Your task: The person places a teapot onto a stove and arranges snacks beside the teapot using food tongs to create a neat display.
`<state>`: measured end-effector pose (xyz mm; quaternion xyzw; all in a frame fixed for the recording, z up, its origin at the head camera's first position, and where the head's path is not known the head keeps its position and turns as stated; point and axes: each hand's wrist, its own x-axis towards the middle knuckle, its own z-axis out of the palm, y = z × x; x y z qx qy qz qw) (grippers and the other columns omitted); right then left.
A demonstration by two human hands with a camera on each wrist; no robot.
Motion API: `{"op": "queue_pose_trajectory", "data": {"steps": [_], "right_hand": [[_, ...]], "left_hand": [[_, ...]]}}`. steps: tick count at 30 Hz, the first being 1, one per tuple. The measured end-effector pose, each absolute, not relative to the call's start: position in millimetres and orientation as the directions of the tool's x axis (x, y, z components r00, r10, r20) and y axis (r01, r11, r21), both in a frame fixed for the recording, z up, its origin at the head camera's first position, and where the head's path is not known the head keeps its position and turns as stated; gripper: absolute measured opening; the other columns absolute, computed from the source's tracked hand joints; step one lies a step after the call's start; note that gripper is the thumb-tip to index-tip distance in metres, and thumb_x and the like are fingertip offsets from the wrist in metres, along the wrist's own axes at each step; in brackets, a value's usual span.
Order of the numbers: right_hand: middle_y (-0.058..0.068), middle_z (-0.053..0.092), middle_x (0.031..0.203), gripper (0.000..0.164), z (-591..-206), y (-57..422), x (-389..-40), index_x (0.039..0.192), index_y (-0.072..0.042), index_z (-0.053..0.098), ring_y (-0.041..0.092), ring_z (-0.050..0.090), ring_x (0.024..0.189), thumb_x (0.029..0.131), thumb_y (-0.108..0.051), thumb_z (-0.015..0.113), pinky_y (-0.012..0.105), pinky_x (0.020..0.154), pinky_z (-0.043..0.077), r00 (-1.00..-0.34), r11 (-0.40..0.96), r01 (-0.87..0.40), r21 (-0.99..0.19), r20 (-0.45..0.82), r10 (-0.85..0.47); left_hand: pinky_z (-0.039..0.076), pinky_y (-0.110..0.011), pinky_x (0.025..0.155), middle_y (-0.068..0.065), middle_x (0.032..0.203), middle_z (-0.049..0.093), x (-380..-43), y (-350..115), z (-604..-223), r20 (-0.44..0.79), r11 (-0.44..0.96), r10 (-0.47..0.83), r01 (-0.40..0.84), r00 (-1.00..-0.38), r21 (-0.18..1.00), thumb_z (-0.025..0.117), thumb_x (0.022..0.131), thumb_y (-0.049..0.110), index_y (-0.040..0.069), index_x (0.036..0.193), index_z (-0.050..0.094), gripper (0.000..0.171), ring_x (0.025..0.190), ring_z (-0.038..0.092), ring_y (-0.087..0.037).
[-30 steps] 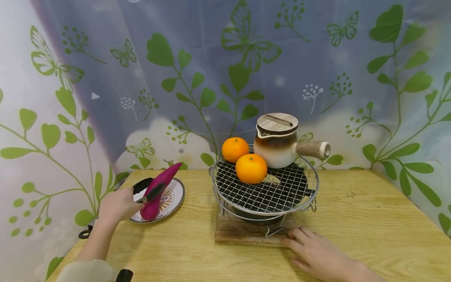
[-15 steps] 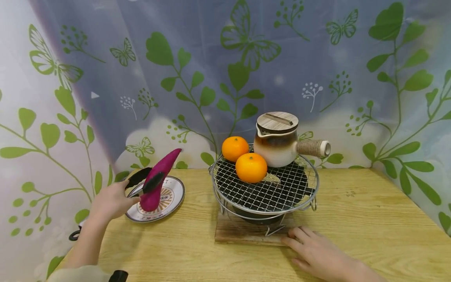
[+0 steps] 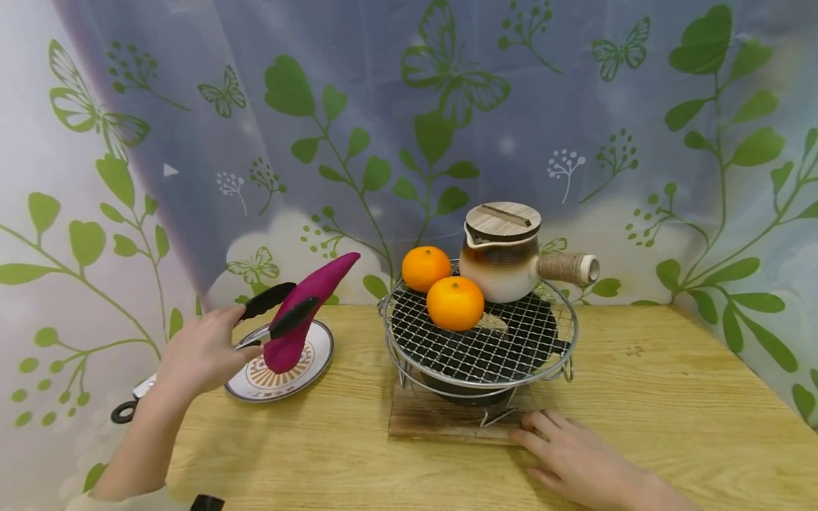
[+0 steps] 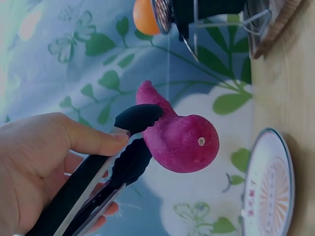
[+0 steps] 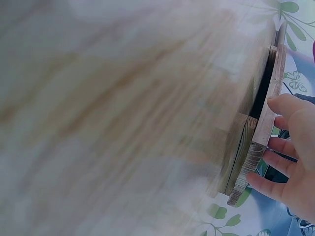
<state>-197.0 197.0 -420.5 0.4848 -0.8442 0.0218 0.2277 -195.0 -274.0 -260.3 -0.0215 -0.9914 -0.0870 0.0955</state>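
My left hand [image 3: 201,355] holds a pair of tongs [image 3: 294,317] with black tips. Between those tips is a purple sweet potato [image 3: 319,284], tilted with its thin end up to the right. In the left wrist view the sweet potato [image 4: 184,145] hangs off the table, its blunt end toward the camera. A patterned plate [image 3: 327,348] lies below it. With relaxed fingers, my right hand [image 3: 575,458] touches the right front corner of a wooden board [image 3: 447,429]. This board carries a round grill with a wire mesh [image 3: 466,358].
Two oranges, a front one [image 3: 455,304] and a rear one [image 3: 426,270], sit on the mesh's left side. Behind them stands a lidded clay pot [image 3: 498,277], its wrapped handle [image 3: 565,270] pointing right. A patterned cloth [image 3: 358,106] hangs behind the wooden table [image 3: 664,397].
Gripped in the tongs, the sweet potato has risen from the plate and shifted to the right. My left hand has moved up with it. The right hand stays put on the board.
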Motion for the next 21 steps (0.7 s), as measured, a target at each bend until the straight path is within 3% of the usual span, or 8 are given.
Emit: {"op": "queue_pose_trajectory", "data": {"steps": [21], "right_hand": [[0.001,0.052,0.109,0.047,-421.1,197.1,-196.9,0.118,-0.015,0.059,0.018,0.050,0.096,0.076,-0.033,0.072,0.037,0.071,0.050,-0.448,0.546,-0.818,0.180,0.396,-0.802]], "left_hand": [[0.036,-0.060,0.089,-0.029,0.125,0.050,-164.3,-236.6,-232.4,0.327,0.979,0.180,0.200,-0.928,0.028,0.072,0.078,0.028,-0.007,0.132,0.043,0.071,0.109,0.045,-0.050]]}}
